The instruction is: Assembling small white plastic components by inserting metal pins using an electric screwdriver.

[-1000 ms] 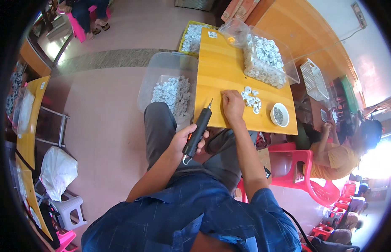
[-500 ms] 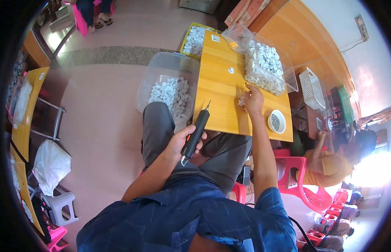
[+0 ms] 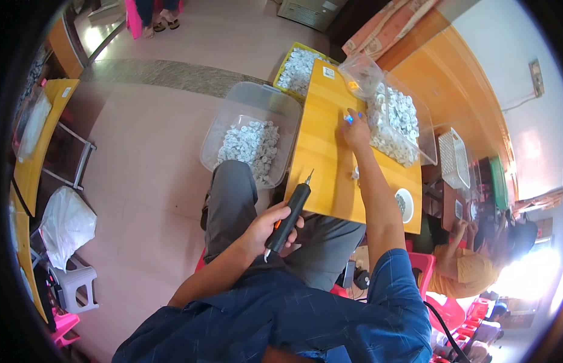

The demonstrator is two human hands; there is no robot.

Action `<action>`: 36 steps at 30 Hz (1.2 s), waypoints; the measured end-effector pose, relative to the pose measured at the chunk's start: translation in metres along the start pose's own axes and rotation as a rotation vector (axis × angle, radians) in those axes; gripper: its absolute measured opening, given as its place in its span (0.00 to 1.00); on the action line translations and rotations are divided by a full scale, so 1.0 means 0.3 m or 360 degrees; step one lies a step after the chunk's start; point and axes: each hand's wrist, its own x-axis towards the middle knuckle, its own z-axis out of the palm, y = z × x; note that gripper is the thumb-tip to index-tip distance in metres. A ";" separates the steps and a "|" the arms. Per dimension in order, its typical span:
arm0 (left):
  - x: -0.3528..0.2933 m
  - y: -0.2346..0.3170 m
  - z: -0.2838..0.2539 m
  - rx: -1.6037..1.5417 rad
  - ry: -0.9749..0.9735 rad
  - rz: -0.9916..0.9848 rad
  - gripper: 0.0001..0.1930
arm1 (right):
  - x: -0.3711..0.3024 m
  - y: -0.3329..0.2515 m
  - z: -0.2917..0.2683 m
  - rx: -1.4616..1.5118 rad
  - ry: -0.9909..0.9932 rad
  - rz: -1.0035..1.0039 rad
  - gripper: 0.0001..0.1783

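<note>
Grips a slim-bitted black electric screwdriver (image 3: pixel 292 213), orange-marked, in the left hand (image 3: pixel 267 228) beside the yellow table (image 3: pixel 327 181); touches bluish-white pieces (image 3: pixel 348 119) above it with the right hand (image 3: pixel 356 131), cannot tell if pinching.

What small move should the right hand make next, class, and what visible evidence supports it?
Probably draw the small bluish-white piece back toward the near edge of the table. The right hand is stretched across the table with that piece at its fingertips, though its grip is unclear, while the left hand holds the black screwdriver near that edge.
</note>
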 end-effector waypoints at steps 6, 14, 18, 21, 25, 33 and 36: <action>-0.009 0.008 0.012 -0.0128 0.0033 -0.0026 0.18 | 0.033 0.020 0.070 -0.0018 -0.0219 0.0126 0.13; -0.015 0.010 0.015 -0.0092 0.0088 -0.0045 0.18 | -0.094 -0.004 -0.025 0.2851 -0.0363 0.0966 0.15; -0.009 0.016 -0.002 -0.0078 0.0051 0.0014 0.20 | -0.262 -0.096 -0.119 0.3132 -0.0418 0.1251 0.15; -0.003 0.026 0.002 -0.0033 0.0061 0.0067 0.17 | -0.372 -0.118 -0.145 0.3395 -0.0467 0.1247 0.15; -0.008 0.035 0.011 0.0011 0.0066 0.0087 0.17 | -0.478 -0.153 -0.169 0.3181 -0.0442 0.1074 0.15; -0.008 0.019 0.026 0.0097 0.0074 0.0079 0.18 | -0.585 -0.188 -0.217 0.2908 -0.0362 0.1070 0.17; -0.005 0.015 0.030 0.0152 0.0112 0.0055 0.18 | -0.598 -0.187 -0.219 0.2888 -0.0364 0.1097 0.18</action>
